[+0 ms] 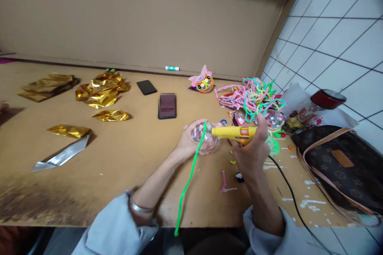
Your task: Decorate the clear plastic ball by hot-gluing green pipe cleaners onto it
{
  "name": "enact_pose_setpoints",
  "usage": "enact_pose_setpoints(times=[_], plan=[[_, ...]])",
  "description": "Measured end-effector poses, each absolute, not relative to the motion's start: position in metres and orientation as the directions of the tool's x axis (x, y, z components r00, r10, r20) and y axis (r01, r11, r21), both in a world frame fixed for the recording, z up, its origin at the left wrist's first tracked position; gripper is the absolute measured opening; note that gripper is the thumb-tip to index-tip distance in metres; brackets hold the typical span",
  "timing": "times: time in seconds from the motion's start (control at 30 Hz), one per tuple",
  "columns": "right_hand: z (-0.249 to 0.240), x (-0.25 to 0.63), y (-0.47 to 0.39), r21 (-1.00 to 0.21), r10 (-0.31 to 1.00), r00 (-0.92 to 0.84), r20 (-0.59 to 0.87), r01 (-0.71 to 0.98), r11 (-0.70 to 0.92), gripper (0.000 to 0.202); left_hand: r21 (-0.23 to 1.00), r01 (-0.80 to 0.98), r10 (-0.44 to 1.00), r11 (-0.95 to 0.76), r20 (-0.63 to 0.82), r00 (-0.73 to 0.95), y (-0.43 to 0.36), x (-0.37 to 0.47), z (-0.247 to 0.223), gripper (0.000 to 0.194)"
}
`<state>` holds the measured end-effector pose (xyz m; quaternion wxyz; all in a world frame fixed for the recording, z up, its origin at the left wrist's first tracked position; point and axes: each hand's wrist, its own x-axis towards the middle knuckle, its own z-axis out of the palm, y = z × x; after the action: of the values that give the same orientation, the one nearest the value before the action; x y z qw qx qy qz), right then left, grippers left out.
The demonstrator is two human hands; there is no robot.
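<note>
The left hand [189, 140] curls around a clear plastic ball [209, 146] in the middle of the frame, likely so it can't roll. A green fuzzy stick [191, 172] goes over the ball and down to the table's [128, 175] near edge; I can't tell if the fingers pinch it. The right hand [253, 153] grips a yellow glue gun [229, 132]. Its tip points left at the ball, maybe so the glue can go on just there.

The gun's black cord [289, 185] runs to the bottom right and could tug. A big tangle of fuzzy sticks [254, 97] sits close behind the gun, so there is little room. Farther right are a red-lidded jar [328, 99] and a brown handbag [335, 163]. A bright toy face [205, 82] sits at upper middle. Crinkly gold foil [103, 89] lies at the left, out of the way.
</note>
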<state>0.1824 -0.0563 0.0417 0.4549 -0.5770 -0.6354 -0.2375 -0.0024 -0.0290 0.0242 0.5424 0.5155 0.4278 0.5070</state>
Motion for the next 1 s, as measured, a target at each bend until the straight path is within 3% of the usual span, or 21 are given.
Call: enact_pose_setpoints(times=[0.8,1.0], plan=[[0.044,0.1808,-0.0567,-0.227,0.495,0.082,0.865,0.943,0.242,0.072,0.991,-0.132,0.986,-0.03,0.051,0.161,-0.0321,-0.0025,0.0294,0.082],[0.0484,0.1801,-0.0582,-0.166,0.46,0.027,0.887,0.95,0.265,0.077,0.992,-0.124,0.989,-0.023,0.04,0.143,-0.0309,-0.0034,0.0295,0.084]])
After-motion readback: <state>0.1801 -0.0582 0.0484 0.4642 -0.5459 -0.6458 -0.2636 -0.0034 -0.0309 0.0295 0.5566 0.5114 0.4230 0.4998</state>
